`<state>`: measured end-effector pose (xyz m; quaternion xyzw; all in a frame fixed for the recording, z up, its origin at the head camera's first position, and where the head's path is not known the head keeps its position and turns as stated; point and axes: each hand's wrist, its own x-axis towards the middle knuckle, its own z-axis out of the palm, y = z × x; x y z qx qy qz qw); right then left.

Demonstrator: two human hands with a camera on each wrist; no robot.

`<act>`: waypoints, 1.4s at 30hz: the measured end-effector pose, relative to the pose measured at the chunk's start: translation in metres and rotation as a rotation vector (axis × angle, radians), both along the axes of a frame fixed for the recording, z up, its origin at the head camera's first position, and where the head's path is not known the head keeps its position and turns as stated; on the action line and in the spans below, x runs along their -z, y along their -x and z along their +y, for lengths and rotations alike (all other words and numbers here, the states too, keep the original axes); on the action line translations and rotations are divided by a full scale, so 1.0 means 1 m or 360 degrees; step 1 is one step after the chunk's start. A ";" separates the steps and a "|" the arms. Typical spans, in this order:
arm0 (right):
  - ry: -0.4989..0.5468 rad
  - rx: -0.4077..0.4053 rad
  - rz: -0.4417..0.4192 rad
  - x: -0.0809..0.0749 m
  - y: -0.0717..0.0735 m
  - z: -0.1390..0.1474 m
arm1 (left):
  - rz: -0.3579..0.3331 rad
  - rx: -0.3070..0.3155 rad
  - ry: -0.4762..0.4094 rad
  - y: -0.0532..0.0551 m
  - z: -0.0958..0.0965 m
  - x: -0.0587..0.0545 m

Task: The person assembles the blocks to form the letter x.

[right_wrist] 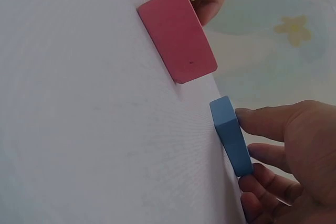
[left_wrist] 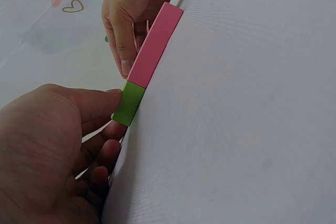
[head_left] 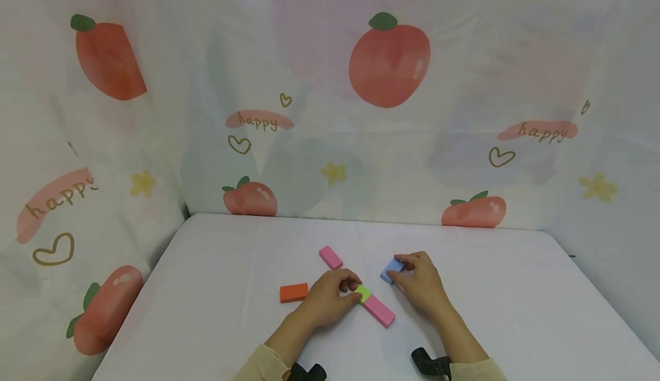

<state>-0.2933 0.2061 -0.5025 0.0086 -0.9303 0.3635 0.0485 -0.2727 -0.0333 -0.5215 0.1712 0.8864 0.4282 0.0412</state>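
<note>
With thumb and finger my left hand pinches the end of a small green block, also seen as the green block in the left wrist view. Against its other end lies a longer pink block, the two forming one straight line on the white table. To the right, my right hand holds a blue block between thumb and fingers. The right wrist view shows that blue block at the table surface, apart from the pink block.
A second pink block lies beyond my left hand. An orange block lies to the left of that hand. Behind the white table hangs a printed cloth with fruit and flower pictures, also along both sides.
</note>
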 end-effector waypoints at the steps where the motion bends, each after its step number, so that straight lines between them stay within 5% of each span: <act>1: -0.0002 0.0000 0.0000 0.000 0.000 0.000 | -0.0003 0.0000 -0.0003 0.000 0.000 0.000; 42: -0.0005 -0.0028 -0.0008 -0.001 -0.001 -0.002 | 0.0019 -0.0008 0.0044 0.000 0.001 0.000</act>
